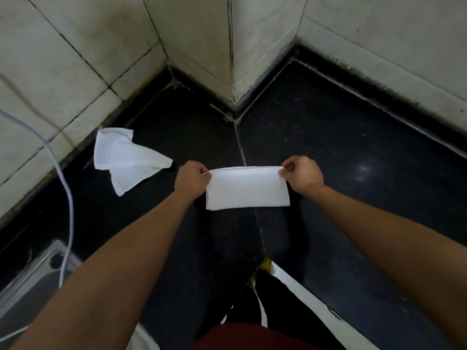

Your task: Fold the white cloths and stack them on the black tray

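Note:
A white cloth (247, 189), folded into a flat rectangle, lies on the black counter (341, 152) in the middle of the view. My left hand (190, 179) pinches its far left corner and my right hand (302, 174) pinches its far right corner, lifting the far edge slightly. A second white cloth (123, 157) lies crumpled and unfolded to the left, near the tiled wall. No black tray can be told apart from the dark surface.
White tiled walls (202, 34) form a corner jutting toward me at the back. A pale hose (67, 188) runs down the left side to a steel sink (32, 276) at the lower left. The counter's white front edge (316, 299) shows at the bottom.

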The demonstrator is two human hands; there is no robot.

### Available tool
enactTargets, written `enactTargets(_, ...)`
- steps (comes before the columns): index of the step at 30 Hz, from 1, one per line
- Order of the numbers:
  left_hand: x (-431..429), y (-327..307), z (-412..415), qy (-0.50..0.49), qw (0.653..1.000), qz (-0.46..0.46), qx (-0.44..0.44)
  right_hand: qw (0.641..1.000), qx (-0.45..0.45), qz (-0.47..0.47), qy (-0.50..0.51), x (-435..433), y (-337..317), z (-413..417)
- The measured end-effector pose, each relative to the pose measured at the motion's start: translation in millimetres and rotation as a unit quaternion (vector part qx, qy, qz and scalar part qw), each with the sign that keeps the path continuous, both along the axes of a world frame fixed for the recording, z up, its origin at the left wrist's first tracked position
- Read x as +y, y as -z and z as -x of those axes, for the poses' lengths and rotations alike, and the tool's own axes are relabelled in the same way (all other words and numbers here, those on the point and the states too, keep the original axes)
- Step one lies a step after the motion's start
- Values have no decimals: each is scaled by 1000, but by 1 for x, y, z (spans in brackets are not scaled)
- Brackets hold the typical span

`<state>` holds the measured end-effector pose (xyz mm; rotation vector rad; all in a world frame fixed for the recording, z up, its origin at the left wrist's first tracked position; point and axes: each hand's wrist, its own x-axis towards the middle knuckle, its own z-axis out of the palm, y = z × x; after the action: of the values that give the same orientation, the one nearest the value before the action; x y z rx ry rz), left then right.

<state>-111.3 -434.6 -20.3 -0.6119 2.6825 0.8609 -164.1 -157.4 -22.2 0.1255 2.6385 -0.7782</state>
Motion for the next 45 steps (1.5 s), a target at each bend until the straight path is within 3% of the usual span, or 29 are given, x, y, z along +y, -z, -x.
enactTargets(12, -3, 17, 15, -32, 998, 51, -31, 995, 11, -91, -32, -5, 11, 12)
enactTargets(16, 6, 8, -7, -26, 999, 27, 5, 997, 60, -10, -54, -4, 5, -7)
enactTargets(20, 14, 7, -47, 105, 993, 25, -38, 992, -44, 75, -95, -4, 9, -41)
enactTargets(24, 4, 12, -68, 114, 992, 20, -55, 994, -61, 72, -57, 14, 16, -56)
enactTargets(28, 4, 9, -65, 170, 982, 83, -18, 999, -14, 31, -33, 15, 10, -52)
enactTargets(32, 16, 4, -47, 250, 957, 130, 71, 995, -4, -93, 28, 7, 1, -31)
enactTargets(35, 21, 7, -36, 319, 933, 166, 4, 987, -57, -152, 24, -4, -2, -23)
enactTargets(38, 18, 13, -37, 321, 931, 167, -50, 986, -110, -103, 70, -13, 1, -20)
enactTargets(45, 31, 18, -54, 314, 935, 158, -44, 946, -204, 119, 222, 2, -5, -10)
